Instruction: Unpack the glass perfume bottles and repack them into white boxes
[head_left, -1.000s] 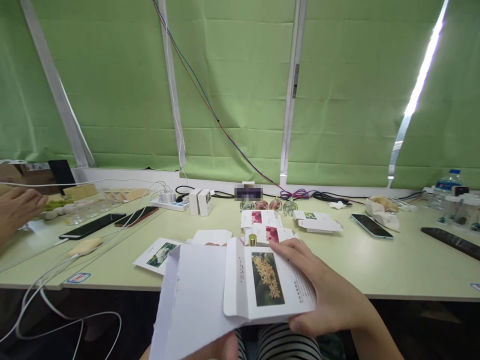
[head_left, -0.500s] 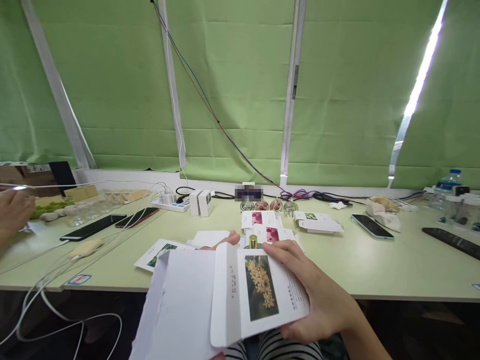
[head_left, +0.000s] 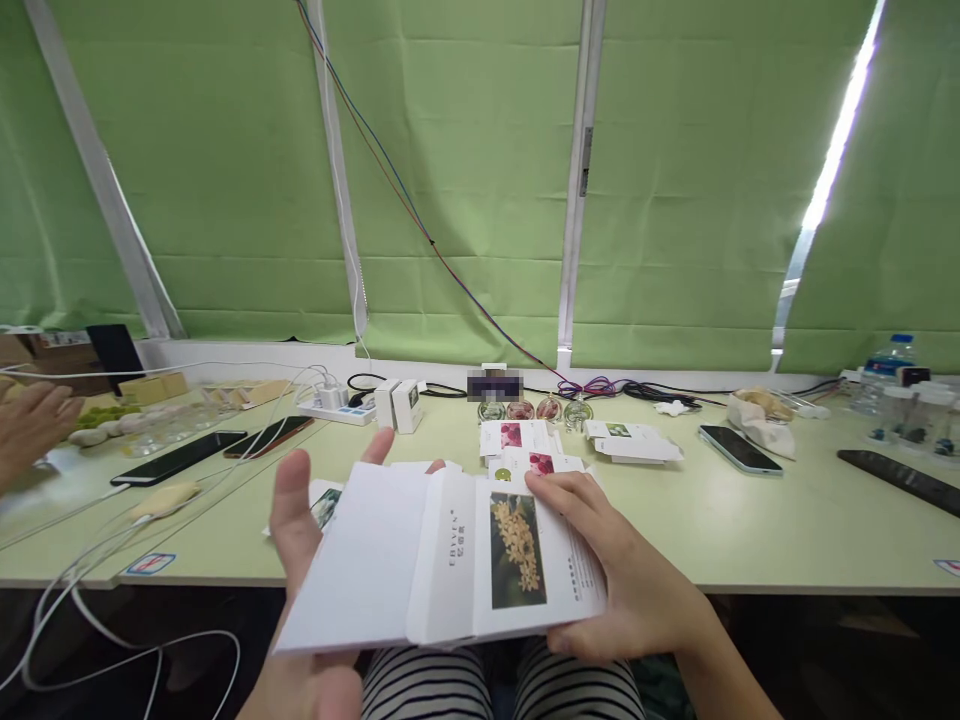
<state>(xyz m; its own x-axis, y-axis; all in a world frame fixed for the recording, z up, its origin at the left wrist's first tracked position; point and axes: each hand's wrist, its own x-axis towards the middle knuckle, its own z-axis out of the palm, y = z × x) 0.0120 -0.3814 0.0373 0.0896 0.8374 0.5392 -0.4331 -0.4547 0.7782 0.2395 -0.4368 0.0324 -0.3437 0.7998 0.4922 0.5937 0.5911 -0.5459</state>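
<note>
A white paper box [head_left: 360, 565], lying flattened with a folded flap, is held low in front of me. Its right panel carries a photo of orange-yellow flowers, and grey lettering runs along the fold. My right hand [head_left: 619, 575] pinches the right side, fingers on the printed face and thumb at the lower edge. Behind and below the left part is my left hand [head_left: 296, 530], its fingers spread past the box's edges; its palm is mostly hidden. Beyond the box lie white cartons with pink flower photos [head_left: 517, 437] and, partly covered, a card with a green picture [head_left: 325, 505].
Small round glass bottles [head_left: 520, 411] line up at the back. Two small white boxes [head_left: 397, 405] stand beside a power strip [head_left: 335, 407]. Phones [head_left: 739, 449] lie on both sides. White cables [head_left: 82, 560] hang at left, near another person's hand [head_left: 34, 425].
The box has tipped flatter and its left part has swung up. My left hand's fingers have spread out on the left. The gold-capped bottle top behind the box is no longer visible.
</note>
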